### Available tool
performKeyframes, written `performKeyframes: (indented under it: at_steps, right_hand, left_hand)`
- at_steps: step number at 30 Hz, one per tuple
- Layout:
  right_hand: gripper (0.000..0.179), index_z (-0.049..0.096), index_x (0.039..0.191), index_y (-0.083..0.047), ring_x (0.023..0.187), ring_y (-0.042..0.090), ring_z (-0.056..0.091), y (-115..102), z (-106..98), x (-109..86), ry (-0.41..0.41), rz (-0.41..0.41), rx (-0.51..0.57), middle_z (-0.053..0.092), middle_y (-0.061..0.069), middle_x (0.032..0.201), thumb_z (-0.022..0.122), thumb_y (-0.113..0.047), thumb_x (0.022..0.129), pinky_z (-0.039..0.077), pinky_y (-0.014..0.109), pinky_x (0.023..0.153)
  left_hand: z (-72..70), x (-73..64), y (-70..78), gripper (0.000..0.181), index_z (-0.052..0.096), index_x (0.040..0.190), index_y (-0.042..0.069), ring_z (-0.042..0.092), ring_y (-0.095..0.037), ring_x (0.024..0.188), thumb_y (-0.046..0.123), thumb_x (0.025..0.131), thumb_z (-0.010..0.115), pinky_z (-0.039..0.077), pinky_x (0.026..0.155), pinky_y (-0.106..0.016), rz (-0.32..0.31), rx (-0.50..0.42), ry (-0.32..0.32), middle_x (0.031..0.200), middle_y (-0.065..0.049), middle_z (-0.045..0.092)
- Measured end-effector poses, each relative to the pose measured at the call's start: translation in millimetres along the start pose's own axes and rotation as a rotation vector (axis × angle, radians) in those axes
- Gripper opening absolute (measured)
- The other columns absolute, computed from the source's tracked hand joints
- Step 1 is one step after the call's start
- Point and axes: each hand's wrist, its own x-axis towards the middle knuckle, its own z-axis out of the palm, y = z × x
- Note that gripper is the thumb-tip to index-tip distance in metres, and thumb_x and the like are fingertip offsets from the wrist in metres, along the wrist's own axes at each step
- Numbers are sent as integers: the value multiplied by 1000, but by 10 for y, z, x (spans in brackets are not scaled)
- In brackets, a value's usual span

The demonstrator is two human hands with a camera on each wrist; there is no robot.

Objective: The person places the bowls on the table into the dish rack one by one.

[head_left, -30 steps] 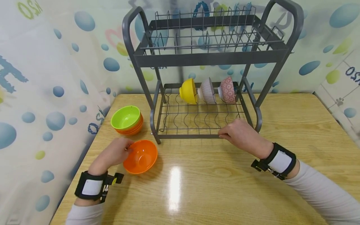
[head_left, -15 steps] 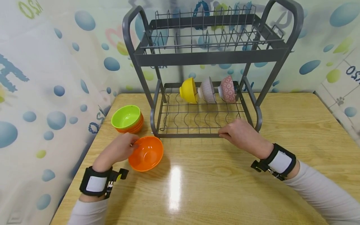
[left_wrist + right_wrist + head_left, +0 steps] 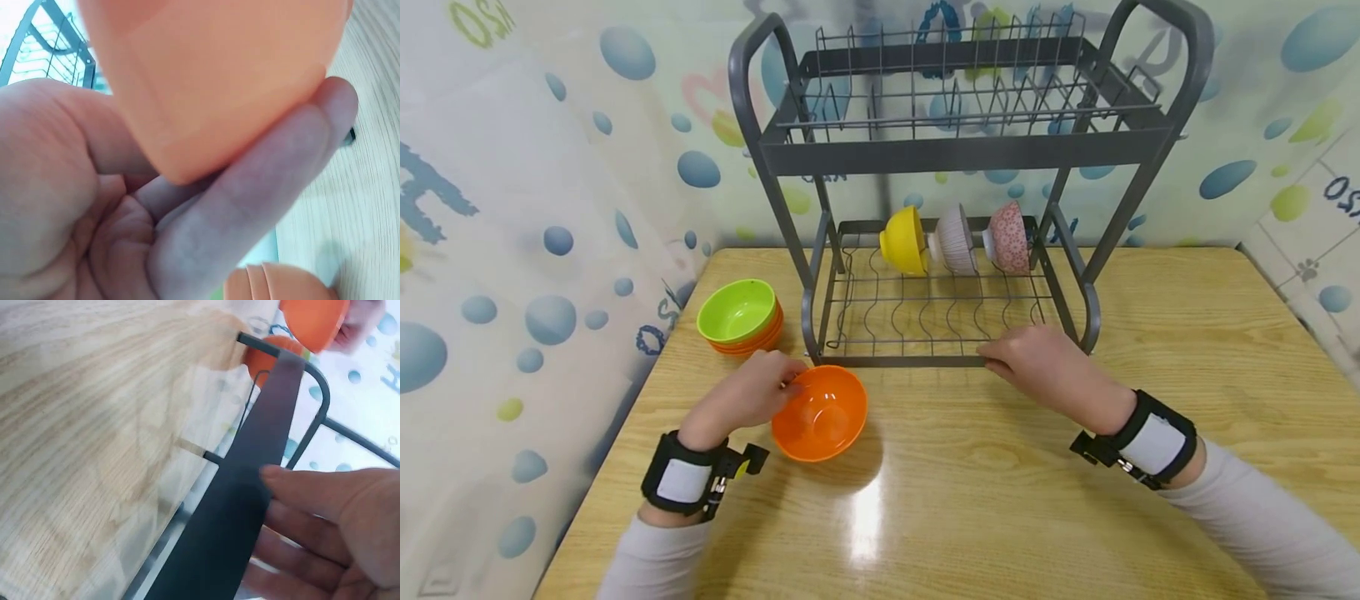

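In the head view my left hand (image 3: 748,392) pinches the left rim of an orange bowl (image 3: 829,421), its hollow side facing up and toward me. The left wrist view shows my thumb on one side of the bowl wall (image 3: 219,81) and fingers on the other. The bowl is held above the table, left of centre. My right hand (image 3: 1045,367) grips the front rail of the lower tier of a grey dish rack (image 3: 910,362). In the right wrist view the thumb lies on the rail (image 3: 244,481), with the fingers curled behind it.
A green bowl (image 3: 737,310) sits nested on a stack of orange bowls (image 3: 767,337) at the table's left. On the rack's lower tier, a yellow bowl (image 3: 904,242), a striped bowl (image 3: 955,242) and a pink flowered bowl (image 3: 1007,240) stand on edge. The wire upper tier (image 3: 962,154) overhangs them.
My left hand has carried the orange bowl to the right, away from the stack, toward the front of the rack. The right hand has stayed at the rail, with its wrist slightly lower.
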Motion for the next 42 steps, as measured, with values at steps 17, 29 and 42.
performKeyframes:
  at_steps: [17,29,42]
  right_hand:
    - [43,59,130,-11,125,14,54,-762,233,148,171,-615,114,60,2,133,67,-13,87,41,26,107]
    - [31,65,121,-10,115,12,60,-909,352,222,182,-732,40,67,0,120,60,-8,91,41,28,108]
    - [19,69,104,-9,100,12,65,-832,151,269,268,-777,75,72,0,104,63,-2,88,47,29,102]
  left_hand:
    - [64,84,166,14,71,97,5,53,-10,68,4,89,60,48,62,-23,76,-19,-41,80,0,66]
    - [67,83,212,13,71,93,7,52,-9,66,3,87,61,47,61,-21,133,-41,-36,77,2,65]
    - [-23,20,287,16,70,101,10,55,-8,67,19,94,60,51,60,-22,91,-155,22,80,2,66]
